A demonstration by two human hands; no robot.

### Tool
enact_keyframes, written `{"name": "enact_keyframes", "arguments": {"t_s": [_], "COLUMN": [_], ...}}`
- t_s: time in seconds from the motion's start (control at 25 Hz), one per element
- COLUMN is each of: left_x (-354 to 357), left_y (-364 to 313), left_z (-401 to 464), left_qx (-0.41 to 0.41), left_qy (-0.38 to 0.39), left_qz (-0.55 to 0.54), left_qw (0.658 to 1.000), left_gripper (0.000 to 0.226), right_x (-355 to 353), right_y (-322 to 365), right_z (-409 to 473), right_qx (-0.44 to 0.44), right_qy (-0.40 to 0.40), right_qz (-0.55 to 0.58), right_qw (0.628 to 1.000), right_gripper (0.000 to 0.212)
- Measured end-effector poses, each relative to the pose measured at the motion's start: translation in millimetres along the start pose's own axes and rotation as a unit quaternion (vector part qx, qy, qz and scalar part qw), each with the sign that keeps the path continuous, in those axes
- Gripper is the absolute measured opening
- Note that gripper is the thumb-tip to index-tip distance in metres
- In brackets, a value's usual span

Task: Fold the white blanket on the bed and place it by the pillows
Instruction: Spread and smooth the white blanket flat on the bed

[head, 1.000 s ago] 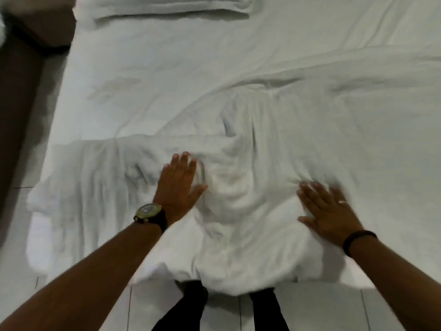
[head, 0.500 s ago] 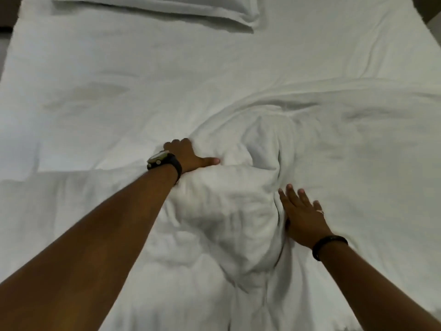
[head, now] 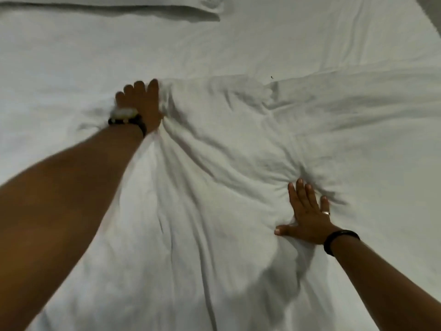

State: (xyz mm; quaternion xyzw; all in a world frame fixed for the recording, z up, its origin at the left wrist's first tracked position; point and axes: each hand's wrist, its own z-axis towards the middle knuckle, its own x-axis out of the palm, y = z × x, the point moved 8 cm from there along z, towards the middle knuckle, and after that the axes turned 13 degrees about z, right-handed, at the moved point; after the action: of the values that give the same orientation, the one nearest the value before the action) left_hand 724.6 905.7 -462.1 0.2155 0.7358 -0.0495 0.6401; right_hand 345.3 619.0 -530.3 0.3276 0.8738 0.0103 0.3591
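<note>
On the bed (head: 71, 56), both hands are pressing the white blanket (head: 214, 175): left hand (head: 139, 103) and right hand (head: 307, 216) lying flat, fingers straight.

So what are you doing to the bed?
A person is working on the white blanket spread on the bed. The left hand pushes against a bunched ridge of it, fingers straight. The right hand presses flat on it. It is rumpled, not yet folded, and the pillow lies at the far end.

The pillow (head: 114, 8) is cut off at the far edge; the left hand (head: 140, 103) is blurred, its fingertips hidden.
</note>
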Motion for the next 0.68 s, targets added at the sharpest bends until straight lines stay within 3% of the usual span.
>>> {"name": "enact_keyframes", "arguments": {"t_s": [0.12,0.2,0.24,0.32,0.36,0.48,0.52,0.6,0.68], "left_x": [13,36,49,69,74,82,85,92,97], "left_y": [-59,-102,-110,-102,-97,-97,-100,-103,-102], "left_z": [-62,-96,-104,-102,-97,-87,-85,-82,-78], "left_qx": [0.019,0.091,0.098,0.074,0.060,0.046,0.049,0.055,0.060], "left_qy": [-0.041,-0.007,0.016,0.015,0.005,-0.018,-0.021,-0.019,-0.009], "left_qz": [-0.090,-0.090,-0.083,-0.054,-0.040,-0.026,-0.027,-0.028,-0.023], "left_qw": [0.995,0.992,0.992,0.996,0.997,0.998,0.998,0.998,0.998], "left_gripper": [0.075,0.083,0.088,0.093,0.094,0.097,0.097,0.099,0.101], "right_x": [-21,-67,-98,-162,-192,-254,-269,-298,-311], "right_y": [21,65,86,111,110,71,68,85,95], "right_z": [-9,-2,6,38,66,164,177,189,201], "right_qx": [-0.011,-0.082,-0.138,-0.188,-0.171,-0.037,-0.036,-0.100,-0.104], "right_qy": [0.001,-0.130,-0.217,-0.365,-0.385,-0.256,-0.245,-0.320,-0.375], "right_qz": [0.117,0.274,0.294,0.183,0.095,-0.101,-0.170,-0.240,-0.196], "right_qw": [0.993,0.950,0.921,0.893,0.902,0.961,0.954,0.911,0.900], "right_gripper": [0.116,0.080,0.068,0.069,0.073,0.058,0.045,0.032,0.029]}}
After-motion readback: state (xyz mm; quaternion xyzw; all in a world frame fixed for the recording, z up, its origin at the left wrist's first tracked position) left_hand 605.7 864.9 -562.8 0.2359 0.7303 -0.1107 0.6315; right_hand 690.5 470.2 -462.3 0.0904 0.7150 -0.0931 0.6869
